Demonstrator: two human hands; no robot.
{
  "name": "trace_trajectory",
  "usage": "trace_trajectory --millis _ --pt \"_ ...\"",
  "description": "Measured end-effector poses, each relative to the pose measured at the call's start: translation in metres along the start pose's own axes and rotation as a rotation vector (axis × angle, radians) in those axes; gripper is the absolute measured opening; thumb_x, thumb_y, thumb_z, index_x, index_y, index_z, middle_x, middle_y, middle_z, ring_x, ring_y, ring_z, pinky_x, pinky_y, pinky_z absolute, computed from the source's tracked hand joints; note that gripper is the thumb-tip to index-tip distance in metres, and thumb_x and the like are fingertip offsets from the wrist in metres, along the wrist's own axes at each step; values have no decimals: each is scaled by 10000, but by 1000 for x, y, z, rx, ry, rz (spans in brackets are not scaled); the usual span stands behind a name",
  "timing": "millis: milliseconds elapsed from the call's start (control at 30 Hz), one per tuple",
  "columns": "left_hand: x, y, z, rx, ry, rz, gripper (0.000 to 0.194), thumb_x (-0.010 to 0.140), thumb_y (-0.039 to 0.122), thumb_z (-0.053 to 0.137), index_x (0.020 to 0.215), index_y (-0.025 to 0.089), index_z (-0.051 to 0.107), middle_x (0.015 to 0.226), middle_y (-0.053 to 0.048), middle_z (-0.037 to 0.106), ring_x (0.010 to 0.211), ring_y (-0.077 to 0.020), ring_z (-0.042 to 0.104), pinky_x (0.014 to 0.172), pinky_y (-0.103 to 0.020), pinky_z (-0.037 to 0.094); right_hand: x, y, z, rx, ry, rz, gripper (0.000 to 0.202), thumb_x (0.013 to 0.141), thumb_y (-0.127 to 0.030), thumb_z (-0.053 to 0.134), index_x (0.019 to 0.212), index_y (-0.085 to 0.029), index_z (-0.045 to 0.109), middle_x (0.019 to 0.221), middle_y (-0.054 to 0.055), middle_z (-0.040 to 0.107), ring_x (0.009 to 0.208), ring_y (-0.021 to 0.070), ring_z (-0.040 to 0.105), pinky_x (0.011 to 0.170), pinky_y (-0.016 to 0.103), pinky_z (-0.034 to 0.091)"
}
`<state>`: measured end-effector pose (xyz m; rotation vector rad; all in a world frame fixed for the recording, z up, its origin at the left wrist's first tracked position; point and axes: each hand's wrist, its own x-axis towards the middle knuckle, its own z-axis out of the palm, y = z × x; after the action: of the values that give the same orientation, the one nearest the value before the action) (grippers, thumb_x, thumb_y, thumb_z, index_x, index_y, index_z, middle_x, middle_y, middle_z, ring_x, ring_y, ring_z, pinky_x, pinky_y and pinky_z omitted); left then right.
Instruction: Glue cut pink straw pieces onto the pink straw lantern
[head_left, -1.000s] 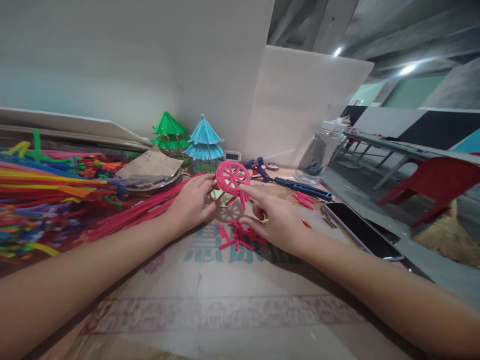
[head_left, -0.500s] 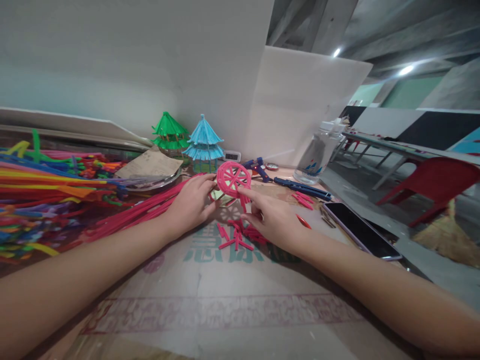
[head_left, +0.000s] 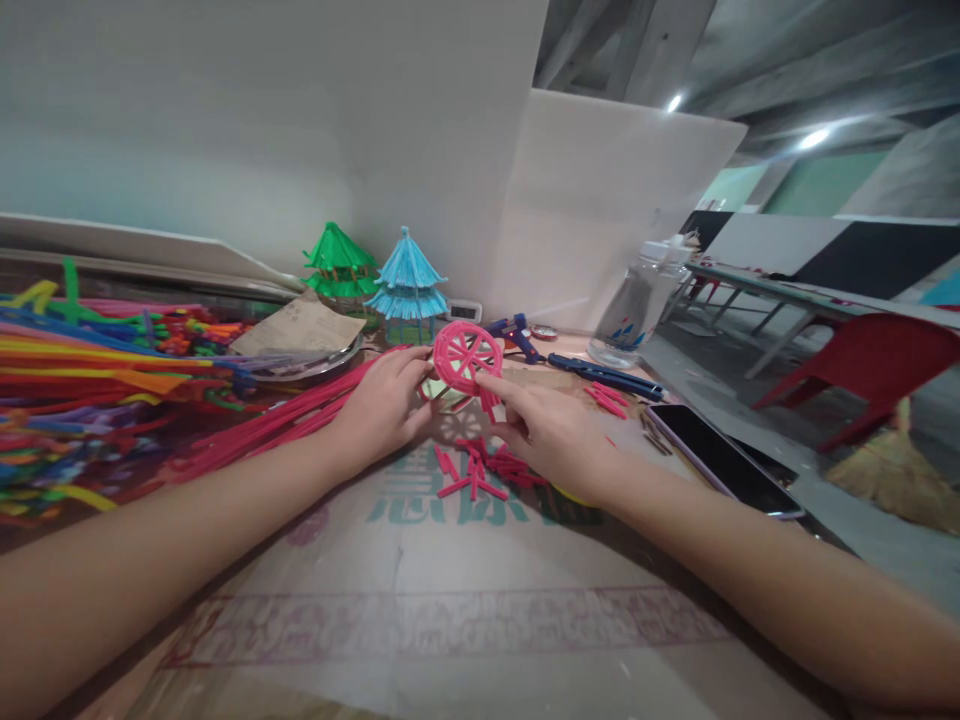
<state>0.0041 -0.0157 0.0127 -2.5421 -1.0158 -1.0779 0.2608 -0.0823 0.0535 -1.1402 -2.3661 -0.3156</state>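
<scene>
A round pink frame with spokes point(head_left: 468, 358) is held up above the table, with thin sticks and a pale base below it. My left hand point(head_left: 390, 405) grips the left side of this piece between thumb and fingers. On its lower right edge rests the index finger of my right hand point(head_left: 546, 430), whose thumb is apart from that finger; its other fingers are curled. Short cut pink pieces point(head_left: 472, 472) lie on the table just below. Long pink stems point(head_left: 281, 425) stretch out beside my left forearm.
Colourful stems point(head_left: 112, 360) fill the left. Behind stand a green model pavilion point(head_left: 337, 262), a blue one point(head_left: 407, 280) and a glue gun point(head_left: 517, 336). Rightward are a navy tool point(head_left: 604, 376), a phone point(head_left: 720, 460) and a clear bottle point(head_left: 628, 310).
My right hand has shifted slightly, its thumb a little further right. A yellow edge now shows under that hand, and less of the red item beside it is visible.
</scene>
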Motion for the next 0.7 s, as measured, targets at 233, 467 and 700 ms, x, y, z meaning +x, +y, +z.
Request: trace_trajectory --millis 233,467,700 --pt "0 0 0 0 -8 -9 332 942 283 611 1249 156 597 1408 -193 616 1334 -346 585 1136 -552 486 -2 3 6 11 28 -8 501 969 -250 679 1460 -240 581 750 -9 688 663 181 617 636 283 406" --pt "0 1 0 -5 -20 -23 327 940 292 611 1244 173 595 1423 -181 612 1359 -341 570 1149 -549 475 0 3 11 71 21 13 484 966 -255 692 1434 -220 575 712 -29 636 614 165 553 619 281 376" --pt "3 -4 6 -261 -54 -219 331 895 327 644 1192 186 617 1275 -145 692 1221 -328 662 1086 -536 532 -6 3 9 267 39 32 517 1006 -339 632 1479 -194 481 754 -22 635 658 172 558 655 284 403"
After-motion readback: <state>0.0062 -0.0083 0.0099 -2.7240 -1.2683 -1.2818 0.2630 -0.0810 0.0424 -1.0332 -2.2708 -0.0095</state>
